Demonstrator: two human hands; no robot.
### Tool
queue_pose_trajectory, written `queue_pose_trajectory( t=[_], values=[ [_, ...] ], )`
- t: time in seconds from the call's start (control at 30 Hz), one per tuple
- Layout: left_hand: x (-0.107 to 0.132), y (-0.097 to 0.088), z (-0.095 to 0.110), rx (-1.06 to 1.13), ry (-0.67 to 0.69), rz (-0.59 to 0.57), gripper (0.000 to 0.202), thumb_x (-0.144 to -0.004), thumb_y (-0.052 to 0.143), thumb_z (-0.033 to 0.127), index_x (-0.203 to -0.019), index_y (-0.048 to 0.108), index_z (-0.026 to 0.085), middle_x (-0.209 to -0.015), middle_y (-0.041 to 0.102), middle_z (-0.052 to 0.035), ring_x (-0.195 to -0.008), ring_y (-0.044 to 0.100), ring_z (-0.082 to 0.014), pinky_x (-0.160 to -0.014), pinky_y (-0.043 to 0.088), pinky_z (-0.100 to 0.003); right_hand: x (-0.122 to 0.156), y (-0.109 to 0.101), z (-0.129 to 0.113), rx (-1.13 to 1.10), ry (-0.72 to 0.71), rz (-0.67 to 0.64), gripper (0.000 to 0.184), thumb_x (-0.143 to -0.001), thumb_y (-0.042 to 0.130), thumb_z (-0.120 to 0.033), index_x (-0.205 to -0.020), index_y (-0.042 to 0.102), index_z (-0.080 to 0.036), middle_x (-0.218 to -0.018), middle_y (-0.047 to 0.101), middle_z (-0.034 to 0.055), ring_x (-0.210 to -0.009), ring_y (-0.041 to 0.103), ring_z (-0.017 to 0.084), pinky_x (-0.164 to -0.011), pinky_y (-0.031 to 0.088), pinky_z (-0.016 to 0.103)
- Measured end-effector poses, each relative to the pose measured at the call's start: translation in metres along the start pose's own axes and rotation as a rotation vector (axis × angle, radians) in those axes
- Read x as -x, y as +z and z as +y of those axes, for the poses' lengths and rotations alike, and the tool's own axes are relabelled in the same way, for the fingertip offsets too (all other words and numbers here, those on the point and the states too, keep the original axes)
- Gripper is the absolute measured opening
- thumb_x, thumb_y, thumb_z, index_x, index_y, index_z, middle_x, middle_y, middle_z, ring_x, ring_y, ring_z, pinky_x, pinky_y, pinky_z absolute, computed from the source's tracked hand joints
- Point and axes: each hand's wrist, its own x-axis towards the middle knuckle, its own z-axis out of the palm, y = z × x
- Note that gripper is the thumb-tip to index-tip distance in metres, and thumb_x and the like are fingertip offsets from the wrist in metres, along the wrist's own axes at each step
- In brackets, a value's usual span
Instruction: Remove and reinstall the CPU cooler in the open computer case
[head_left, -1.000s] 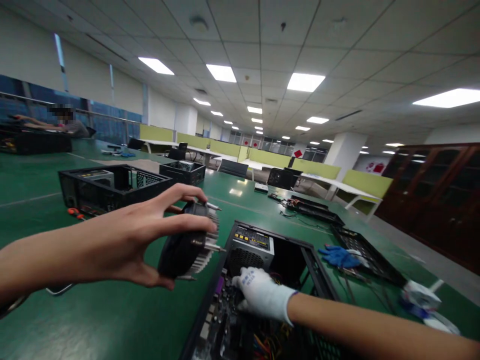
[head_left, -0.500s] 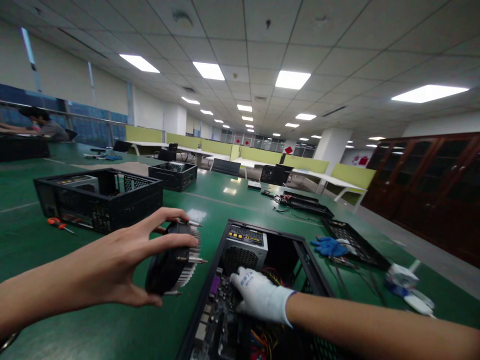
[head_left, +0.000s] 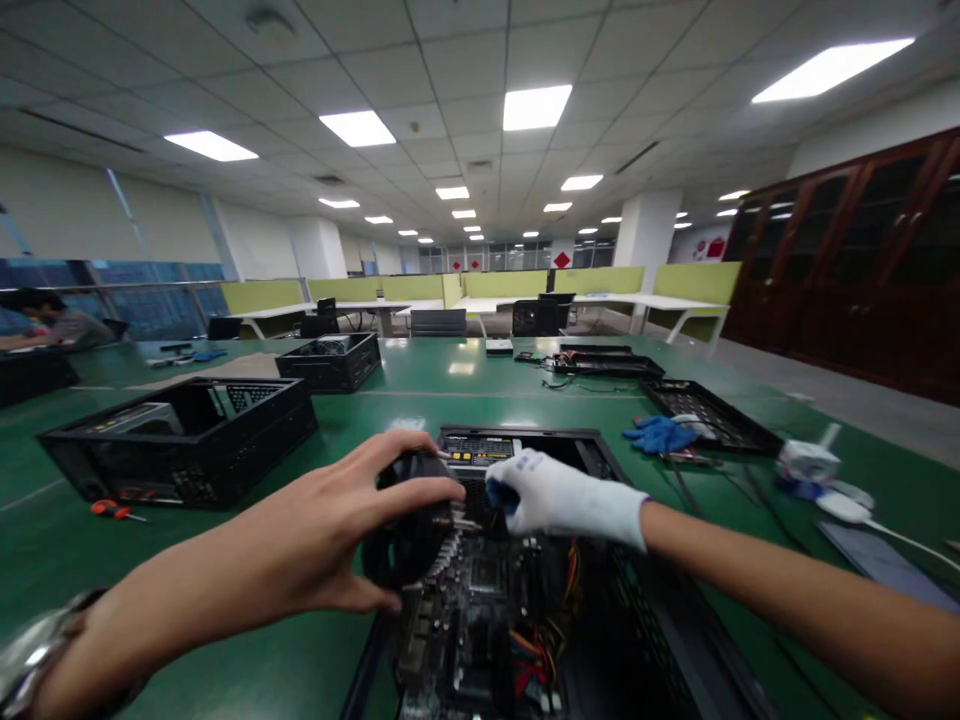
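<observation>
Item: my left grip (head_left: 352, 535), bare, fingers and thumb clasping a CPU cooler (head_left: 397, 555) by its sides. The cooler is tipped on edge: black fan to the left, metal fins and mounting posts to the right. It is over the left edge of an open computer case (head_left: 555, 434); whether it touches anything below I cannot tell.

Item: my right grip (head_left: 536, 490), in a white glove, fingers curled, over the upper part of the same case, just beside the labelled power supply (head_left: 472, 450). Whether the fingers hold anything I cannot tell.

Item: motherboard (head_left: 484, 575), inside the case, below and between my two grips. Beside it, a bundle of multicoloured cables (head_left: 529, 655).

Item: metal-banded wristwear (head_left: 45, 650), on my left wrist, blurred.

Item: green worktop (head_left: 300, 670), carrying all the above except my grips and wristwear, and also: a second open case (head_left: 259, 455), left; a third, smaller in view (head_left: 352, 368), behind it; an orange-handled screwdriver (head_left: 111, 510), near the second case; a blue glove (head_left: 660, 435), right, beside a black perforated panel (head_left: 724, 420).

Item: one person (head_left: 67, 325), far left, seated.
</observation>
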Motion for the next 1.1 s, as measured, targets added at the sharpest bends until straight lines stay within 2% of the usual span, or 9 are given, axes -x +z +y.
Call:
queue_pose_trajectory(
  t=[0.1,0.17,0.23,0.33,0.5,0.7,0.87,1.0,1.1],
  values=[
    [-0.040,0.006,0.014,-0.049,0.126,-0.098,0.105,-0.063,0.090,0.018,-0.148,0.034,0.042,-0.154,0.033,-0.0071,-0.135,0.047,-0.0323,-0.107,0.050,-0.047,0.039,-0.033,0.029,-0.118,0.161,0.351,0.018,-0.077,0.056,-0.022,-0.091,0.066,-0.017,-0.078,0.066,-0.0010,-0.068,0.058,0.014,-0.063,0.041,0.025],
    [-0.064,0.016,0.020,-0.109,0.225,-0.165,0.107,-0.061,0.091,0.016,-0.148,0.035,0.039,-0.155,0.035,-0.0090,-0.136,0.044,-0.0345,-0.108,0.048,-0.050,0.072,-0.042,0.050,-0.254,0.337,0.614,0.017,-0.078,0.055,-0.030,-0.085,0.065,-0.018,-0.071,0.062,-0.0025,-0.065,0.056,0.015,-0.061,0.041,0.026],
    [-0.083,0.030,0.023,-0.165,0.336,-0.222,0.103,-0.061,0.092,0.016,-0.146,0.037,0.035,-0.155,0.037,-0.0109,-0.136,0.045,-0.0348,-0.107,0.049,-0.049,0.106,-0.035,0.072,-0.428,0.485,0.788,0.025,-0.074,0.059,-0.040,-0.087,0.067,-0.020,-0.074,0.066,0.0001,-0.068,0.059,0.018,-0.065,0.044,0.029],
    [-0.100,0.057,0.023,-0.235,0.433,-0.290,0.088,-0.069,0.087,0.016,-0.142,0.041,0.032,-0.152,0.042,-0.0117,-0.130,0.051,-0.0313,-0.099,0.053,-0.042,0.154,0.001,0.101,-0.646,0.637,0.925,0.035,-0.066,0.064,-0.048,-0.089,0.069,-0.022,-0.083,0.072,0.0053,-0.076,0.064,0.024,-0.071,0.048,0.035],
    [-0.111,0.098,0.011,-0.351,0.469,-0.396,0.084,-0.070,0.087,0.026,-0.140,0.041,0.020,-0.144,0.052,-0.0117,-0.121,0.057,-0.0282,-0.088,0.056,-0.036,0.205,0.081,0.134,-0.757,0.923,0.892,0.040,-0.057,0.066,-0.053,-0.085,0.070,-0.023,-0.076,0.074,0.0052,-0.073,0.067,0.029,-0.071,0.051,0.040],
    [-0.115,0.122,0.003,-0.380,0.468,-0.497,0.070,-0.080,0.078,0.035,-0.135,0.044,0.011,-0.141,0.056,-0.0148,-0.125,0.056,-0.0271,-0.098,0.051,-0.035,0.208,0.140,0.146,-0.772,0.880,0.782,0.045,-0.067,0.063,-0.057,-0.096,0.071,-0.023,-0.092,0.078,0.0071,-0.089,0.071,0.032,-0.081,0.054,0.039],
    [-0.116,0.125,0.006,-0.387,0.470,-0.539,0.078,-0.078,0.079,0.041,-0.139,0.042,0.011,-0.146,0.053,-0.0151,-0.131,0.053,-0.0286,-0.107,0.044,-0.036,0.194,0.157,0.136,-0.749,0.770,0.705,0.042,-0.075,0.061,-0.054,-0.103,0.069,-0.023,-0.098,0.077,0.0064,-0.093,0.071,0.029,-0.082,0.055,0.035],
    [-0.119,0.125,0.009,-0.387,0.469,-0.571,0.089,-0.069,0.087,0.043,-0.139,0.044,0.009,-0.147,0.052,-0.0174,-0.133,0.052,-0.0294,-0.110,0.043,-0.034,0.195,0.150,0.130,-0.748,0.738,0.668,0.040,-0.076,0.061,-0.052,-0.102,0.069,-0.023,-0.099,0.077,0.0061,-0.093,0.071,0.028,-0.084,0.054,0.035],
    [-0.120,0.125,0.011,-0.366,0.465,-0.578,0.089,-0.068,0.089,0.039,-0.139,0.044,0.007,-0.147,0.052,-0.0174,-0.134,0.051,-0.0303,-0.111,0.043,-0.035,0.201,0.142,0.132,-0.762,0.809,0.644,0.041,-0.071,0.062,-0.051,-0.098,0.069,-0.021,-0.089,0.078,0.0067,-0.082,0.072,0.028,-0.074,0.055,0.035]
  ],
)
